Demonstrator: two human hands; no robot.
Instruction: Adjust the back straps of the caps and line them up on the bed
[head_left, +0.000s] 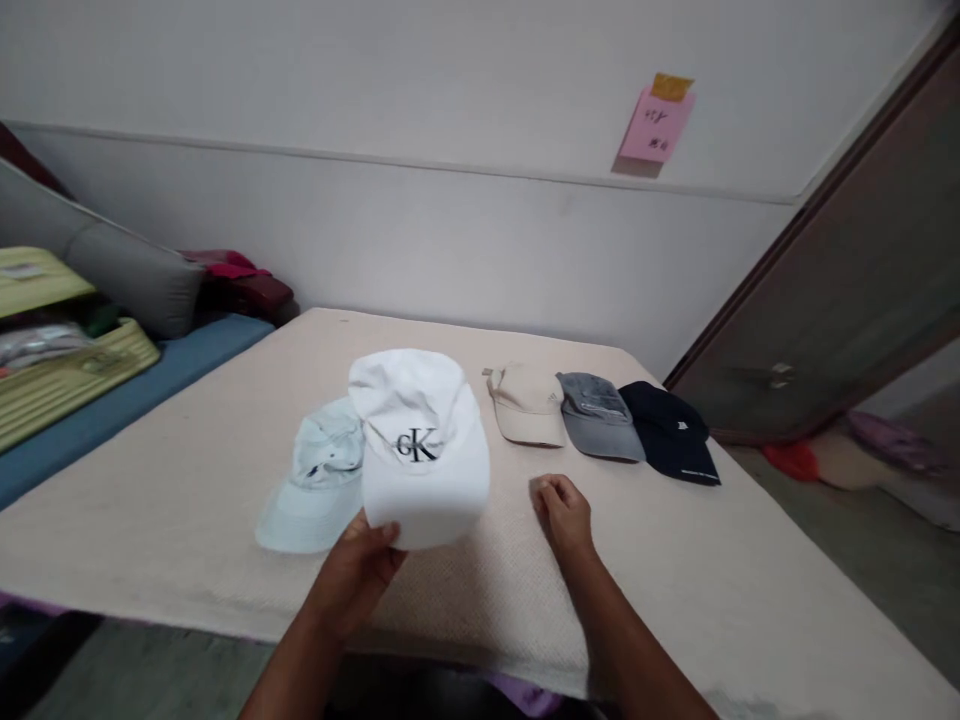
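Observation:
A white baseball cap (420,450) with a black "CK" mark is raised above the table, its brim pinched at the lower left by my left hand (364,555). Behind it, partly covered, a pale mint cap (319,485) lies on the cloth. My right hand (564,512) is curled closed low over the table, with nothing visible in its fingers. Beyond that hand a beige cap (527,405), a grey-blue cap (600,415) and a navy cap (670,432) lie in a row, overlapping slightly toward the right.
The table (247,420) has a cream cloth and meets a white wall at the back. A yellow-green suitcase (75,370) lies open on a blue surface at left, near a grey cushion (127,260). A pink note (658,125) is taped to the wall. At right is a brown door (817,270).

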